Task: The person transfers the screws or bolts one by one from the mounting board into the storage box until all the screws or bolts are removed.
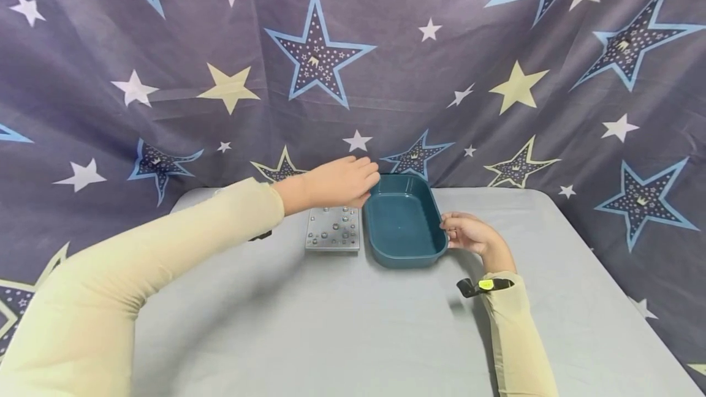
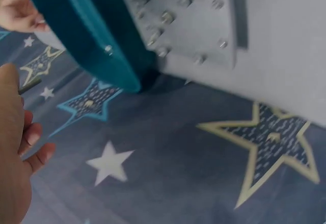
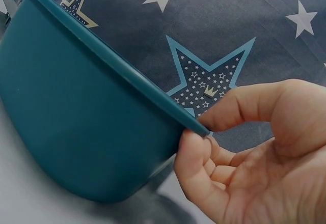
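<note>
A teal plastic basin [image 1: 405, 260] stands on the table, its rim pinched between the thumb and fingers of my right hand [image 1: 469, 233]. The right wrist view shows that grip on the rim [image 3: 196, 124] closely. My left hand [image 1: 344, 181] is over the basin's far left corner, beside a metal plate [image 1: 333, 241] set with several bolts and nuts. From its fingers in the left wrist view juts a small dark rod-like piece [image 2: 29, 86], mostly hidden by the hand. A small shiny metal piece [image 2: 108, 50] shows inside the basin.
A grey-white cloth covers the table [image 1: 353, 323]. Behind it hangs a dark curtain [image 1: 386, 90] printed with stars, close to the far table edge. A black strap [image 1: 474, 287] with a yellow-green piece sits on the right wrist.
</note>
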Available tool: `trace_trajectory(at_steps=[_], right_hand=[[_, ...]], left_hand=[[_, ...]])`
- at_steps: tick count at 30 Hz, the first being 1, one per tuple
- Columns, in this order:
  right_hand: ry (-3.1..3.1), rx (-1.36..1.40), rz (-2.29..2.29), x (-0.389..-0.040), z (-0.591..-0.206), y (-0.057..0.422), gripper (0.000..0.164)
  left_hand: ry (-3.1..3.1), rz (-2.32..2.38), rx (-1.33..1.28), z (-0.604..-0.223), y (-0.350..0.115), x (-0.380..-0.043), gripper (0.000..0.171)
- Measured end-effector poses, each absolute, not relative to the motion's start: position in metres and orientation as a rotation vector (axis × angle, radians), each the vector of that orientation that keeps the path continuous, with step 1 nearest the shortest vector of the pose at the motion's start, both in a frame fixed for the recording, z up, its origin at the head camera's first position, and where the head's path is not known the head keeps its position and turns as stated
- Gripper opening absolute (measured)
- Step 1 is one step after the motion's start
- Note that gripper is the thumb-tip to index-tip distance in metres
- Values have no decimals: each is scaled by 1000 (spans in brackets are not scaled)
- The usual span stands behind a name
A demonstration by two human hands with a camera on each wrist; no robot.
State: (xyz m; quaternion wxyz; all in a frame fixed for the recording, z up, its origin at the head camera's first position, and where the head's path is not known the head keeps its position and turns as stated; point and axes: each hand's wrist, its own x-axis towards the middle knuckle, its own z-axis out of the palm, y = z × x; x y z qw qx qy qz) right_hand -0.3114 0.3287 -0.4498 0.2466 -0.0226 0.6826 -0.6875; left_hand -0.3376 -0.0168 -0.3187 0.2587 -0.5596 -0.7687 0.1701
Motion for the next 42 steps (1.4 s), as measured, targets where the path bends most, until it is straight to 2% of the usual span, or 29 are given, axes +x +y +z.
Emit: trace_trajectory(at_steps=[9, 20, 42], right_hand=[[1868, -52, -1887, -313, -448, 327, 18], [1851, -44, -1890, -313, -451, 323, 16], [1840, -34, -1891, -310, -449, 326, 15]], left_hand=[[-2123, 529, -1528, -289, 10, -338, 25], [-2129, 530, -1544, -311, 23, -338, 17], [-2267, 580, -1499, -321, 71, -340, 31]])
